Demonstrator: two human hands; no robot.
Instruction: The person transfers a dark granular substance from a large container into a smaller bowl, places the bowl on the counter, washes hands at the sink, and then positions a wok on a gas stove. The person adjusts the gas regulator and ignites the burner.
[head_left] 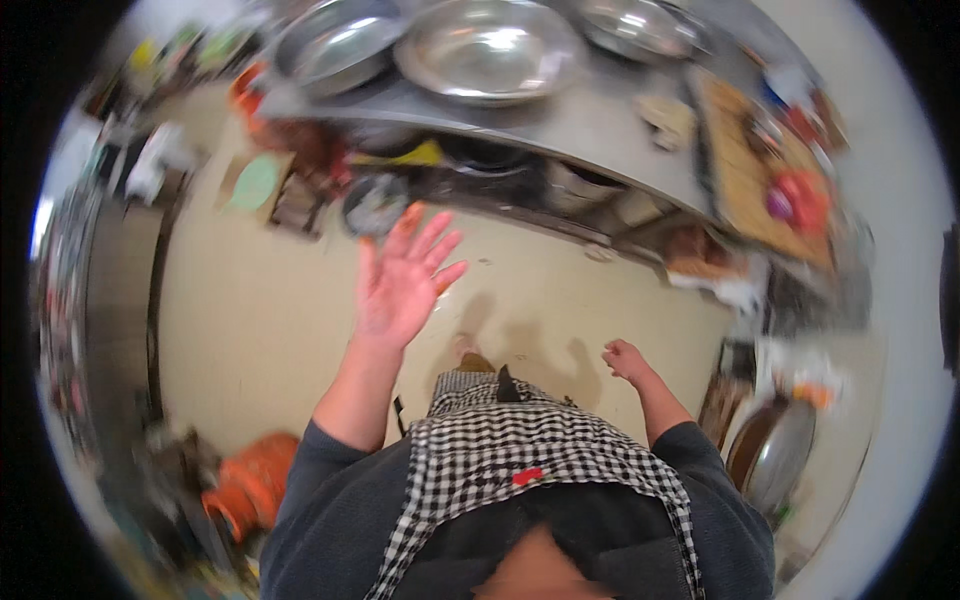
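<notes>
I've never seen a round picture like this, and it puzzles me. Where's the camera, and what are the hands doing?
There's no robot here, just a person. The camera sits on their head, looking down, and its very wide lens bends straight edges. That's why you see their checked apron from above. The left hand is spread open, with orange smears on its fingers and nothing in it. The right hand looks loosely curled; it's too small to tell whether it holds anything. Ahead, big shiny metal bowls and a tan board rest on a grey counter.
</notes>
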